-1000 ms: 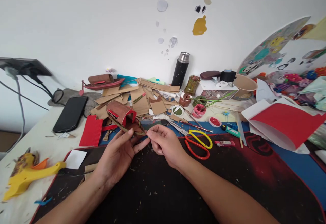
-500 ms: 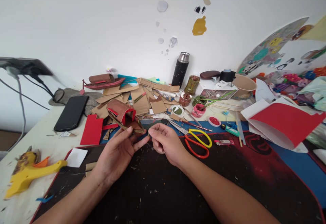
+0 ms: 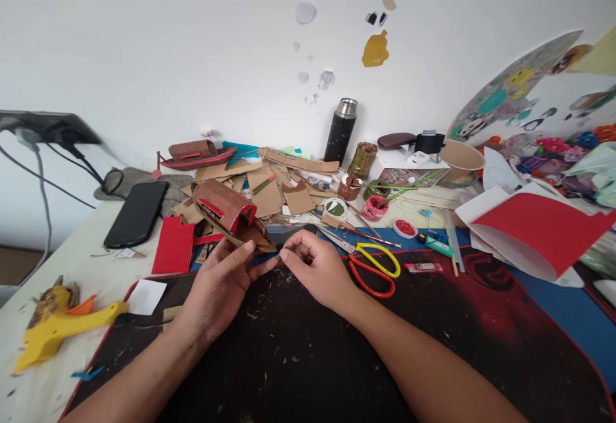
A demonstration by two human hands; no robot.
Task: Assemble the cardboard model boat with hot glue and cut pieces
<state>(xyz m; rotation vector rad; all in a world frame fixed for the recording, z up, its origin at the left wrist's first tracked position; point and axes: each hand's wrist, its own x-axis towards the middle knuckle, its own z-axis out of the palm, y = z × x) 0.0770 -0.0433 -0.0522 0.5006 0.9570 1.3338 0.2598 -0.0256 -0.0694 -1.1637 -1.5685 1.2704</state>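
Note:
A small brown cardboard model boat (image 3: 224,205) with a rounded cabin roof and red trim rests in my left hand (image 3: 224,282), tilted, thumb over its near end and fingers beneath. My right hand (image 3: 315,266) is just to the right of the boat's tip, thumb and forefinger drawn together. Whatever sits between those fingertips, if anything, is too small to make out. Beyond the right hand lie scissors (image 3: 374,269) with yellow and red handles. Left of the boat is a red corrugated sheet (image 3: 173,245).
Cardboard scraps (image 3: 262,185) cover the back of the table, with another model boat (image 3: 196,155) behind them. Paint pots (image 3: 375,208) and a black flask (image 3: 341,131) stand at the back. A yellow glue gun (image 3: 58,327) and a phone (image 3: 136,214) lie left; red paper (image 3: 543,230) lies right.
The boat has shifted slightly left and up, its cabin turned a little. My left fingers have drawn further under it. My right hand stays beside the tip, its fingers slightly loosened.

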